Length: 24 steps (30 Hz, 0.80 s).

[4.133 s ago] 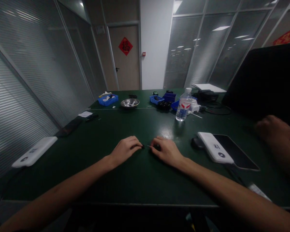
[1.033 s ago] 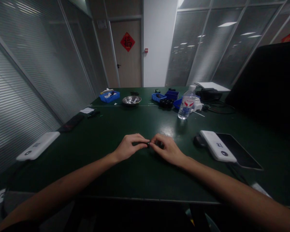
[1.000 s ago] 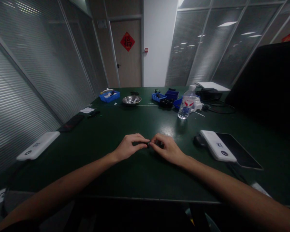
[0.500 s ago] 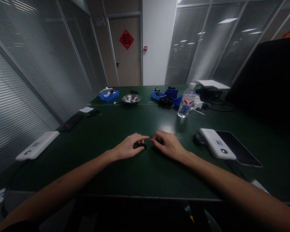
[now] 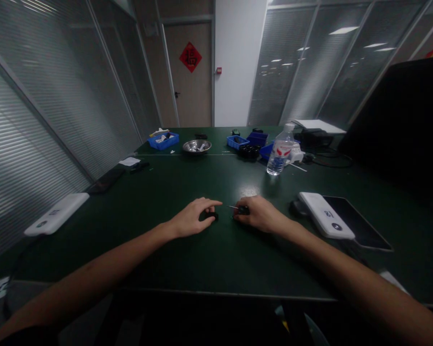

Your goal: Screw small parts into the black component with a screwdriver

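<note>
Near the middle of the table, my left hand [image 5: 195, 218] has its thumb and other fingers curled round a small black part [image 5: 212, 216], while the index finger points right. The part's exact kind is too dark to make out. To the right, my right hand [image 5: 260, 214] is closed round a small screwdriver [image 5: 243, 210] with a dark handle. Its thin metal shaft points left toward the left index fingertip, and a gap separates the two hands. The right palm hides part of the handle.
A water bottle [image 5: 280, 151] stands beyond my right hand. Farther back are a metal bowl [image 5: 197, 147] and blue trays [image 5: 163, 141]. White power banks [image 5: 57, 214] lie at both sides, the right one beside a dark tablet [image 5: 359, 223]. A black screen [image 5: 400, 129] rises at right.
My right hand has drawn back to the right with the screwdriver, showing more of its shaft and widening the gap. My left hand stays nearly still with the black part.
</note>
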Each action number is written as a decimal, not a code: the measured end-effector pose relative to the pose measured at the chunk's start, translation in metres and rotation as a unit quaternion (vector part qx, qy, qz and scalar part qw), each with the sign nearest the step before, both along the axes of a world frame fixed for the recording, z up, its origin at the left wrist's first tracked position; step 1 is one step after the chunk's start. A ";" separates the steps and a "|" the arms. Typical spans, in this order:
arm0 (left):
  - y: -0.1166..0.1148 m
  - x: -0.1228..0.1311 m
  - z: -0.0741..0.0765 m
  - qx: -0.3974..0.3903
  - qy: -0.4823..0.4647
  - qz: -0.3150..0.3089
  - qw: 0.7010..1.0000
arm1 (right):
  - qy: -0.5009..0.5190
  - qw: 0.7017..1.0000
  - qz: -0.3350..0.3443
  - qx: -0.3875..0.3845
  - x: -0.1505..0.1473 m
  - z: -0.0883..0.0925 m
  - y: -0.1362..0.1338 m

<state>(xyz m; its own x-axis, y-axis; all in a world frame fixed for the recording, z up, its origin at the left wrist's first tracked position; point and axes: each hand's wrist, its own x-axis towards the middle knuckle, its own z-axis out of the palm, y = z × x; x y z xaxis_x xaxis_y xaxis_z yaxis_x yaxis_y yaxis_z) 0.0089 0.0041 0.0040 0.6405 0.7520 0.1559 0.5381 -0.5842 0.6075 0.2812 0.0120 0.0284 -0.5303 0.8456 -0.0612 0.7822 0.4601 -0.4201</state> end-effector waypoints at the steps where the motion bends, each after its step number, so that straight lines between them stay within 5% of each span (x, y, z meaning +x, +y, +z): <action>1: 0.000 0.000 0.000 0.001 0.002 -0.002 1.000 | 0.000 1.000 -0.001 -0.001 -0.001 -0.001 0.000; 10: 0.000 0.000 -0.001 0.001 -0.014 -0.002 1.000 | 0.066 0.992 -0.003 0.105 -0.011 -0.025 -0.005; 24: -0.014 0.022 -0.001 0.040 -0.032 -0.021 0.998 | 0.213 0.971 -0.061 0.090 -0.017 -0.026 -0.003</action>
<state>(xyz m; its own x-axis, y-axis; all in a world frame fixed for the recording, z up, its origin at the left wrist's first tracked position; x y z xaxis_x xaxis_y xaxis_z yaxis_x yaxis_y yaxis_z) 0.0306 -0.0095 0.0033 0.6575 0.7085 0.2563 0.4744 -0.6535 0.5898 0.2646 0.0087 0.0026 -0.3698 0.8806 0.2962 0.6092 0.4705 -0.6383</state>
